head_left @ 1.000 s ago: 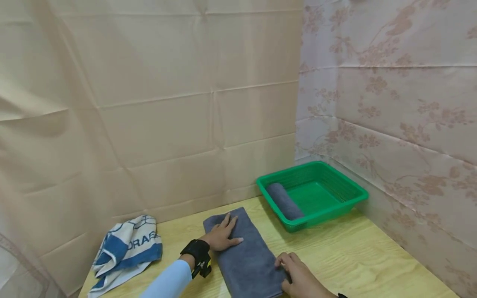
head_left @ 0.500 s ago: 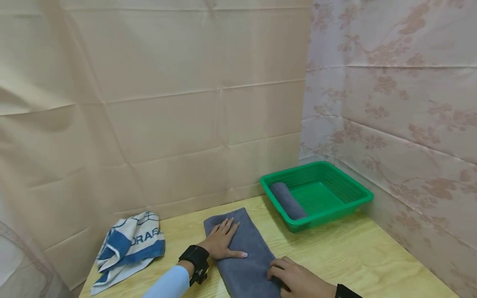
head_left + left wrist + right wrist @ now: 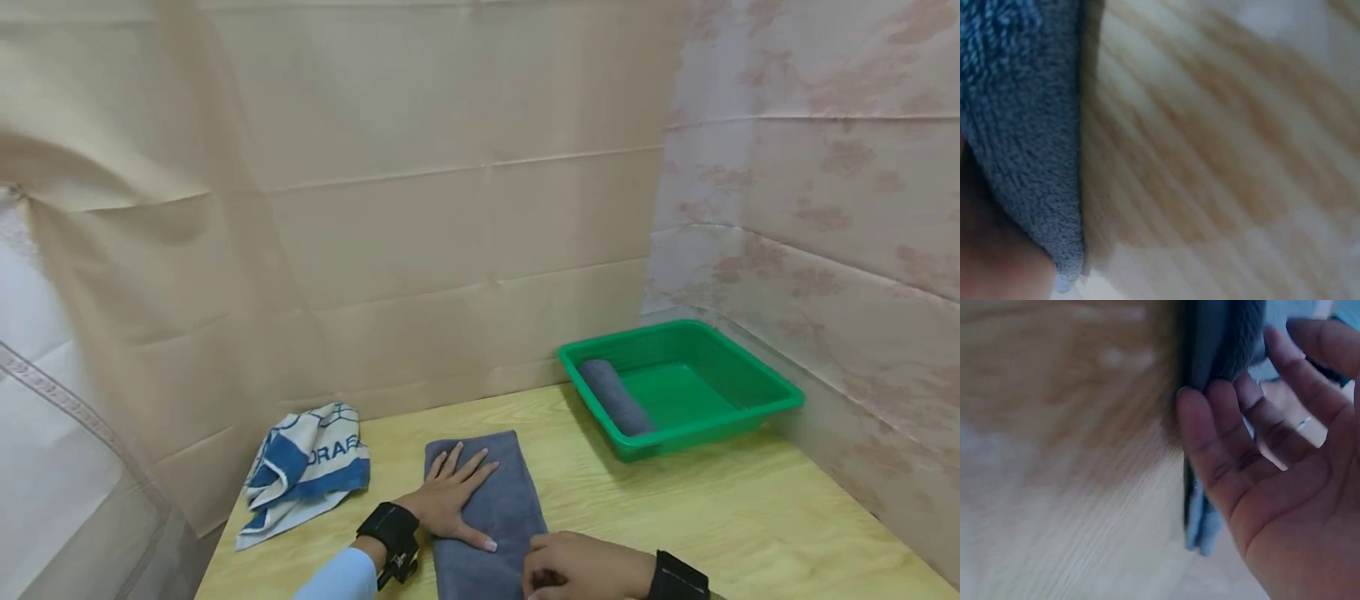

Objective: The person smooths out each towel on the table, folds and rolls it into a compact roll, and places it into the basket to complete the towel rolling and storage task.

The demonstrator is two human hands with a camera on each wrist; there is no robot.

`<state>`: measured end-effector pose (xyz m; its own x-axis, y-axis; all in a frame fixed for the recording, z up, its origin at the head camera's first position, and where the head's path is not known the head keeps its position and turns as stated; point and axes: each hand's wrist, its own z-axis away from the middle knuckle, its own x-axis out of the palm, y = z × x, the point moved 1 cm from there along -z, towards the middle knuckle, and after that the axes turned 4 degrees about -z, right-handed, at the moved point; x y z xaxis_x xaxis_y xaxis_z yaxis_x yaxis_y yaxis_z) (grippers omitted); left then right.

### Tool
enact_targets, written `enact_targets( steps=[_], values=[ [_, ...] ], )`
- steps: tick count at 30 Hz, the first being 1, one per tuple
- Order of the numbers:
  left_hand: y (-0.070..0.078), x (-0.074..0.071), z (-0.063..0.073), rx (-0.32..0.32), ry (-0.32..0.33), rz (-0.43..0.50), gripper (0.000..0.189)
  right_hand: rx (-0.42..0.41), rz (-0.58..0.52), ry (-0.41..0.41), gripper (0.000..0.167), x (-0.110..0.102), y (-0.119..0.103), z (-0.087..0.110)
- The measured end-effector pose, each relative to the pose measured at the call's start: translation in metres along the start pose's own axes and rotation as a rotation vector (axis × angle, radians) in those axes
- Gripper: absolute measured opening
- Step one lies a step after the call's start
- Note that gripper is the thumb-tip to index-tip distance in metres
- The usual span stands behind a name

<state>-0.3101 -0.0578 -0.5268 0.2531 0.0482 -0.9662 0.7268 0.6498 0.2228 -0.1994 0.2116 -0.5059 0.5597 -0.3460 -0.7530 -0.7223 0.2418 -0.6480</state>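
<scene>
A grey towel (image 3: 498,492), folded into a long flat strip, lies on the table; its near end runs out of the head view. My left hand (image 3: 453,504) rests on it with fingers spread, palm down. At the towel's right edge is my right hand (image 3: 581,567), its fingers curled. The right wrist view shows those fingers (image 3: 1196,415) against the folded layers of the edge, with thumb and forefinger close together at the cloth. In the left wrist view, the towel's edge (image 3: 1035,137) hangs close to the camera, beside part of the hand.
A green plastic basket (image 3: 712,425) stands at the back right, with a rolled grey towel (image 3: 617,398) along its left side. To the left lies a crumpled white and blue towel (image 3: 311,467). Beige cloth (image 3: 450,208) hangs behind the wooden table (image 3: 705,508).
The head view has swung left, so things appear farther right. My left fingers are spread wider on the grey towel. My right hand has shifted nearer along its right edge.
</scene>
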Motion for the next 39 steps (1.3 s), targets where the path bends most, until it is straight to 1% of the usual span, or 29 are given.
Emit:
enact_targets(
  steps=[1,3,4,6,9,11,13,15,17,18,20,21,23,25,27,29,31,34,36,39],
  values=[
    [0.001,-0.001,0.000,-0.007,-0.003,-0.006,0.112,0.047,-0.071,0.000,0.013,-0.004,0.004,-0.005],
    [0.002,-0.003,-0.001,-0.017,-0.010,-0.016,0.112,0.135,-0.154,0.033,0.010,-0.012,0.014,-0.015],
    [0.001,-0.003,-0.001,-0.017,-0.015,-0.018,0.112,0.177,-0.174,0.061,0.008,-0.017,0.020,-0.021],
    [0.000,-0.003,-0.001,-0.017,-0.022,-0.013,0.112,0.259,-0.170,0.136,0.004,-0.024,0.033,-0.033],
    [-0.001,-0.002,-0.001,-0.014,-0.029,0.001,0.113,0.352,-0.051,0.259,0.005,-0.035,0.049,-0.049],
    [-0.001,0.000,0.000,-0.015,-0.021,0.014,0.113,0.394,0.060,0.329,0.006,-0.039,0.059,-0.058],
    [0.000,0.002,0.001,-0.016,-0.005,0.018,0.112,0.428,0.173,0.381,0.006,-0.040,0.068,-0.065],
    [0.003,0.003,0.003,-0.022,0.027,0.006,0.109,0.448,0.258,0.422,0.015,-0.041,0.075,-0.070],
    [0.007,0.005,0.008,-0.016,0.051,-0.040,0.105,0.445,0.313,0.453,0.023,-0.041,0.080,-0.074],
    [0.011,0.006,0.010,-0.006,0.057,-0.063,0.102,0.439,0.327,0.463,0.024,-0.040,0.082,-0.075],
    [0.021,0.006,0.017,0.030,0.044,-0.105,0.098,0.417,0.357,0.461,0.012,-0.040,0.086,-0.079],
    [0.027,0.007,0.021,0.060,0.034,-0.140,0.097,0.408,0.372,0.443,0.009,-0.040,0.088,-0.080],
    [0.038,0.007,0.030,0.120,-0.002,-0.192,0.098,0.389,0.407,0.390,0.025,-0.040,0.091,-0.083],
    [0.047,0.009,0.040,0.165,-0.017,-0.246,0.099,0.386,0.453,0.332,0.039,-0.040,0.094,-0.087],
    [0.052,0.012,0.051,0.192,0.001,-0.310,0.099,0.396,0.475,0.288,0.041,-0.041,0.095,-0.092],
    [0.055,0.018,0.060,0.198,0.032,-0.359,0.096,0.425,0.482,0.261,0.042,-0.042,0.095,-0.097],
    [0.054,0.023,0.067,0.197,0.068,-0.393,0.091,0.462,0.475,0.248,0.045,-0.043,0.094,-0.102],
    [0.053,0.032,0.071,0.179,0.082,-0.380,0.084,0.522,0.477,0.238,0.048,-0.044,0.092,-0.108],
    [0.053,0.037,0.072,0.158,0.077,-0.359,0.080,0.549,0.478,0.242,0.048,-0.045,0.090,-0.112],
    [0.055,0.041,0.075,0.120,0.063,-0.336,0.076,0.552,0.490,0.254,0.047,-0.045,0.089,-0.117]
  ],
)
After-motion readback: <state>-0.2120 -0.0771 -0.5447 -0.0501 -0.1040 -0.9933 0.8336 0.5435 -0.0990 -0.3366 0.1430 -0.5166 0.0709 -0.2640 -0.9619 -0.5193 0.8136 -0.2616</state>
